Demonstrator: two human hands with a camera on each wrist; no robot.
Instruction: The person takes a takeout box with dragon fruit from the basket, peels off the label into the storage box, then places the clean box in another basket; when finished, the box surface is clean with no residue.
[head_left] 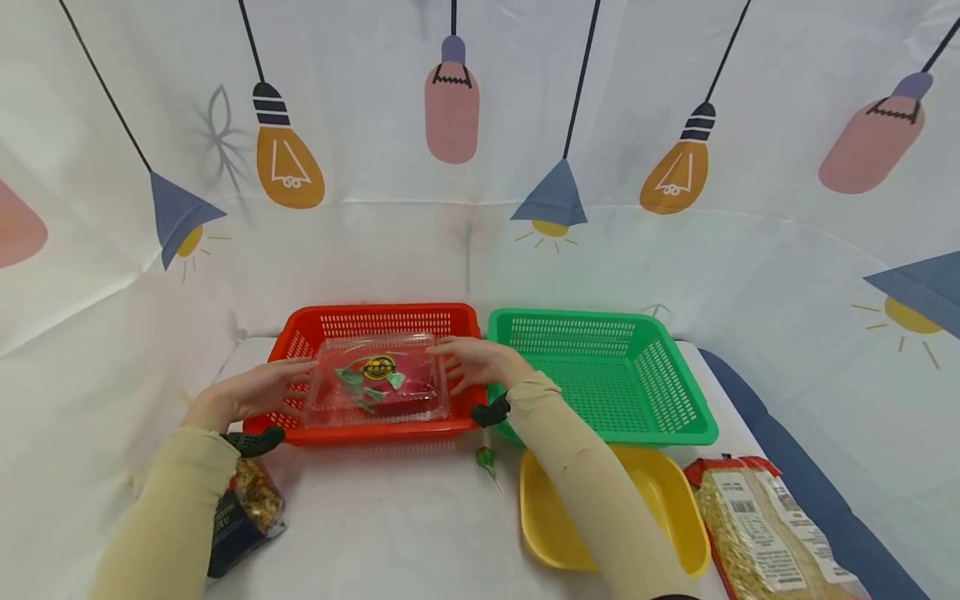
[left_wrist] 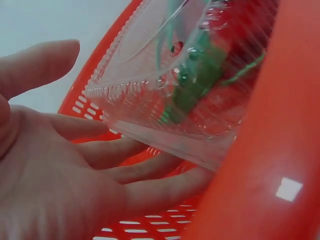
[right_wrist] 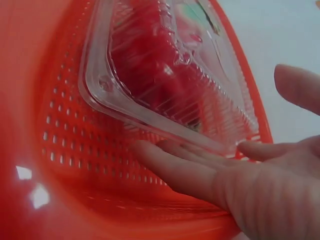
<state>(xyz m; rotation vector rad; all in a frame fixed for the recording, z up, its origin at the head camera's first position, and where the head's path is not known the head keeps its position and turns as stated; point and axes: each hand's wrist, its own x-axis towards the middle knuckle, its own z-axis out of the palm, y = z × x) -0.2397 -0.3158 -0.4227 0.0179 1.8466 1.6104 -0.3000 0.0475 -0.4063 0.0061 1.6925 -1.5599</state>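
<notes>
A clear plastic clamshell box (head_left: 378,379) with a black and yellow label sits in the red basket (head_left: 360,432); red and green contents show through its lid. At the box's left side is my left hand (head_left: 251,392), its fingers (left_wrist: 155,192) extended at the box's lower edge and the thumb held apart. My right hand (head_left: 480,362) is at the opposite side, and in the right wrist view its fingers (right_wrist: 180,170) reach straight along the box's bottom rim. Neither hand curls round the box. Whether the fingertips bear its weight I cannot tell.
A green basket (head_left: 592,404) stands right of the red one, with a yellow tray (head_left: 543,533) in front, partly under my right forearm. A small green-headed stick (head_left: 486,458) lies mid-table. Food bags lie at left (head_left: 243,521) and right (head_left: 765,525).
</notes>
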